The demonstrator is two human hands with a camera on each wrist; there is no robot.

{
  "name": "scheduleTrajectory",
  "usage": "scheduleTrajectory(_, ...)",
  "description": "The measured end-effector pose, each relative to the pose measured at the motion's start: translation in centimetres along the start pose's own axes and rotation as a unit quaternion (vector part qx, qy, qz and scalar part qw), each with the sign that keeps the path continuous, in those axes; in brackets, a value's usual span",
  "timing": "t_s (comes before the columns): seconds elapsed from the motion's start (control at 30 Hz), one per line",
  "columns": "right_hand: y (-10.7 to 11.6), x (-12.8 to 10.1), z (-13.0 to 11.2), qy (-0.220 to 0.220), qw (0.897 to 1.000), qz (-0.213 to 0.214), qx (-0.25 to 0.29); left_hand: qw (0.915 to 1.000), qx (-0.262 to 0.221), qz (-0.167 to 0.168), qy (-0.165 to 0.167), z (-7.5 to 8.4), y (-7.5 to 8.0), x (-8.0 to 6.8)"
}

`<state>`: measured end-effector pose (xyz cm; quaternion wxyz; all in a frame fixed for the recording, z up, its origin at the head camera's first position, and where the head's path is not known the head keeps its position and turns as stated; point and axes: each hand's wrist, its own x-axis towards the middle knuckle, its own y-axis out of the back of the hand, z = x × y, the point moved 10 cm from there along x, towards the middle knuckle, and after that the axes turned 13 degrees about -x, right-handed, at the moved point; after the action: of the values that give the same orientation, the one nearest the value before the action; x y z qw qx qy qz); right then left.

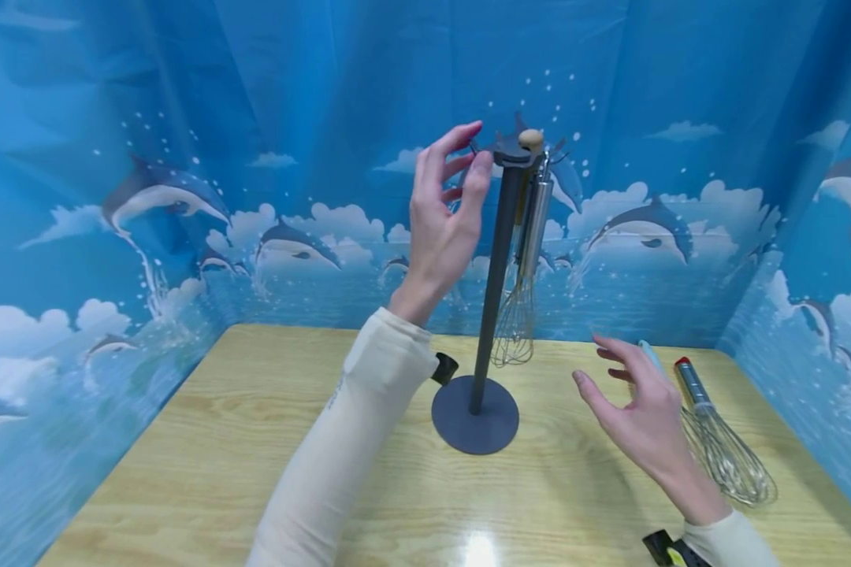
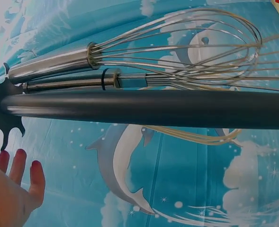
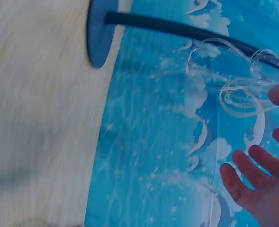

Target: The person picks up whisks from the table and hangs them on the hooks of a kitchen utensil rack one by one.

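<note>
My left hand is raised at the top of a dark utensil stand. Its spread fingertips are at one of the hooks, the thumb apart from the fingers. From the far side of the stand hang steel-handled whisks, wire ends down. Yellowish wire loops show behind the pole. Low over the table at the right, my right hand has relaxed, spread fingers and holds nothing. Beside it lies a whisk with a red-tipped handle. A light-blue end of something pokes out behind this hand, mostly hidden.
The round base of the stand sits on a wood-grain table. A blue curtain printed with dolphins and clouds closes off the back and both sides. A pale round knob shows at the stand's top.
</note>
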<state>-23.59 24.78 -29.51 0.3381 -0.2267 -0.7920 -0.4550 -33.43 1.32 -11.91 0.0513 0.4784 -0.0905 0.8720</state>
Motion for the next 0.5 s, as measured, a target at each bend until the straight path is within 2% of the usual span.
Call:
scheduleTrajectory(0.13,0.1,-0.5,1.4,0.006,0.998,-0.028,-0.051,0.9997,-0.017,-0.006,0.017,-0.3,-0.1,0.1)
scheduleTrajectory(0.27,0.1,-1.2,2.9,0.005,0.994,-0.058,-0.093,0.9987,-0.042,-0.021,0.021,-0.4,-0.5,0.1)
scheduleTrajectory(0.5,-0.2,-2.1,4.8,-0.011,0.986,-0.112,-0.125,0.9942,-0.097,-0.026,0.039,-0.7,-0.8,0.1)
